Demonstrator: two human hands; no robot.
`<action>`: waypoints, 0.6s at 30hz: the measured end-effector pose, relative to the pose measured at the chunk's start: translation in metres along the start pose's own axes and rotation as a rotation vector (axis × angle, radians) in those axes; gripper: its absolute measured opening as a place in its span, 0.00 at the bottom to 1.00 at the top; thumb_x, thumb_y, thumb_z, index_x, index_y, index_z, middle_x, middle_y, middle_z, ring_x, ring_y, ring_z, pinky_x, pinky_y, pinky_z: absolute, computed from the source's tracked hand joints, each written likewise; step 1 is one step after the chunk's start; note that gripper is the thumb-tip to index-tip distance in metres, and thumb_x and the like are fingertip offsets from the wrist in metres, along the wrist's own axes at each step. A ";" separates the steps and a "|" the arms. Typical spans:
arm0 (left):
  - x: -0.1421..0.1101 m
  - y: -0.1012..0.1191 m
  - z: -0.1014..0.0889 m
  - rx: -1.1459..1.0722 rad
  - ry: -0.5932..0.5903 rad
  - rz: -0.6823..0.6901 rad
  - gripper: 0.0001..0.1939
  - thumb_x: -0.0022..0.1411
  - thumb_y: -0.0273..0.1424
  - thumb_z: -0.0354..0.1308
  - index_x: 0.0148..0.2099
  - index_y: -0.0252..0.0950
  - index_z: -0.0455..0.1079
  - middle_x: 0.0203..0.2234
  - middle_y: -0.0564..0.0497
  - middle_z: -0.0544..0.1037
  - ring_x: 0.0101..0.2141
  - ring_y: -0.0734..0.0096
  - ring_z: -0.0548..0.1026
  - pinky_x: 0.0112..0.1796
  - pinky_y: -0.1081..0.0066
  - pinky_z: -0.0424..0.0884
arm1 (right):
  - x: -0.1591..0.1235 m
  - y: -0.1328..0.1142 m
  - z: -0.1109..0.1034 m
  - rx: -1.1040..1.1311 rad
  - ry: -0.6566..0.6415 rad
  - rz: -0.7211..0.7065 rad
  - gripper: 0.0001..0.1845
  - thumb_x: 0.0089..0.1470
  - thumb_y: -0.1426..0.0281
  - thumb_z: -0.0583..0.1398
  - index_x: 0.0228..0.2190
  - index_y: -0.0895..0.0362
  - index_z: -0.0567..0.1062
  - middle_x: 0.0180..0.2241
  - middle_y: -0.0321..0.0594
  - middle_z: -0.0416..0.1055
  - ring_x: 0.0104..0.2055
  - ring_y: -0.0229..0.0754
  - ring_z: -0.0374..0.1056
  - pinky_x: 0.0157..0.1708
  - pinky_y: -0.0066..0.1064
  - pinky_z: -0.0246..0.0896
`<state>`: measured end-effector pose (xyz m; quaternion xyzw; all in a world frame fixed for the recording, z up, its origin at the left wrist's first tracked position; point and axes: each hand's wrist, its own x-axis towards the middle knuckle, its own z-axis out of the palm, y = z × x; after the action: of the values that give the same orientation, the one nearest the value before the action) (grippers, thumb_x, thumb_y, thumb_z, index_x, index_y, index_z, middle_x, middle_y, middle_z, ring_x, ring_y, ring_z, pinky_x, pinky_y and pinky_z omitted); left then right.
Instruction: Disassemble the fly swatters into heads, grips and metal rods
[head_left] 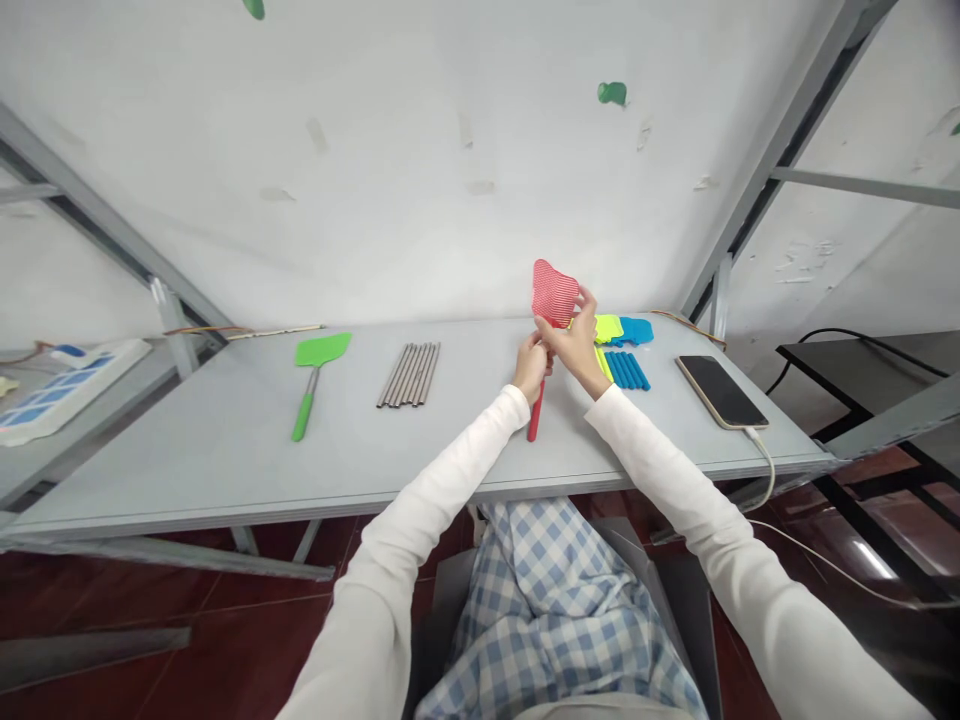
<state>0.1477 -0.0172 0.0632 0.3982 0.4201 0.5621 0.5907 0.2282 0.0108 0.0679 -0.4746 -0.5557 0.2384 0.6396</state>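
A red fly swatter [553, 292] stands upright over the table, its mesh head at the top and its red handle [535, 415] pointing down toward me. My left hand [531, 362] is closed around its shaft, just below the head. My right hand [574, 338] grips the base and right edge of the head between thumb and fingers. The two hands nearly touch, and they hide most of the shaft. Just right of my right hand lie yellow swatter heads [609, 327] and blue swatter heads [636, 331], with blue handles [628, 370] in front of them.
A green fly swatter [323, 349] lies at the left of the grey table [225, 440]. Several metal tubes [409, 375] sit in a row near the middle. To the right is a phone [721, 391] with a white cable [766, 452]. A wall [375, 150] stands behind.
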 end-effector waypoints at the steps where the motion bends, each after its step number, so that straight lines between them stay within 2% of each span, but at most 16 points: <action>1: 0.001 -0.002 0.003 0.020 0.020 0.017 0.05 0.61 0.24 0.50 0.32 0.36 0.61 0.15 0.61 0.55 0.15 0.84 0.51 0.19 0.78 0.46 | 0.000 -0.002 0.002 -0.054 0.005 -0.046 0.34 0.43 0.61 0.65 0.52 0.53 0.62 0.57 0.51 0.60 0.62 0.51 0.53 0.59 0.47 0.52; 4: 0.004 -0.005 0.008 0.038 0.051 0.072 0.04 0.60 0.25 0.51 0.32 0.37 0.63 0.13 0.62 0.54 0.14 0.83 0.51 0.19 0.77 0.46 | 0.002 -0.006 0.005 -0.071 -0.027 -0.085 0.30 0.46 0.63 0.64 0.50 0.53 0.63 0.58 0.51 0.60 0.63 0.52 0.53 0.60 0.49 0.50; 9: 0.005 0.000 0.006 0.006 0.057 0.051 0.11 0.64 0.29 0.50 0.28 0.37 0.57 0.14 0.62 0.51 0.14 0.84 0.48 0.18 0.78 0.43 | -0.002 -0.003 0.010 0.149 -0.074 -0.058 0.18 0.52 0.64 0.60 0.46 0.51 0.66 0.50 0.44 0.69 0.55 0.45 0.64 0.55 0.40 0.59; 12: 0.004 0.006 0.002 -0.032 0.017 0.025 0.11 0.66 0.29 0.49 0.29 0.37 0.56 0.16 0.62 0.52 0.14 0.85 0.47 0.17 0.79 0.42 | 0.004 0.006 0.013 0.384 -0.068 0.133 0.11 0.55 0.65 0.58 0.41 0.51 0.67 0.39 0.38 0.73 0.43 0.39 0.69 0.46 0.34 0.66; 14: 0.003 0.009 0.000 -0.045 -0.030 0.020 0.11 0.66 0.30 0.48 0.30 0.37 0.56 0.17 0.61 0.53 0.14 0.86 0.46 0.17 0.80 0.40 | 0.012 0.013 0.012 0.532 -0.140 0.341 0.05 0.55 0.67 0.58 0.34 0.53 0.67 0.29 0.35 0.70 0.35 0.37 0.68 0.39 0.32 0.67; 15: 0.003 0.010 -0.001 -0.044 -0.053 0.020 0.11 0.67 0.30 0.47 0.30 0.37 0.57 0.17 0.61 0.53 0.14 0.86 0.46 0.17 0.80 0.40 | 0.016 0.015 0.010 0.584 -0.202 0.431 0.04 0.54 0.67 0.58 0.31 0.53 0.66 0.26 0.34 0.69 0.32 0.37 0.67 0.37 0.31 0.68; 16: 0.003 0.011 -0.001 -0.038 -0.069 0.020 0.11 0.67 0.30 0.48 0.30 0.37 0.57 0.17 0.61 0.53 0.14 0.86 0.46 0.17 0.80 0.40 | 0.018 0.016 0.009 0.616 -0.272 0.494 0.06 0.54 0.66 0.58 0.28 0.54 0.66 0.25 0.35 0.68 0.31 0.37 0.67 0.35 0.31 0.68; 18: 0.002 0.010 -0.001 -0.023 -0.062 0.022 0.11 0.66 0.31 0.49 0.30 0.36 0.58 0.17 0.61 0.53 0.15 0.86 0.46 0.17 0.80 0.40 | 0.019 0.015 0.005 0.617 -0.344 0.517 0.08 0.53 0.63 0.59 0.30 0.54 0.67 0.27 0.36 0.69 0.33 0.38 0.68 0.35 0.31 0.68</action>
<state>0.1430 -0.0149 0.0724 0.4131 0.3905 0.5610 0.6018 0.2319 0.0353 0.0640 -0.3382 -0.4199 0.6209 0.5690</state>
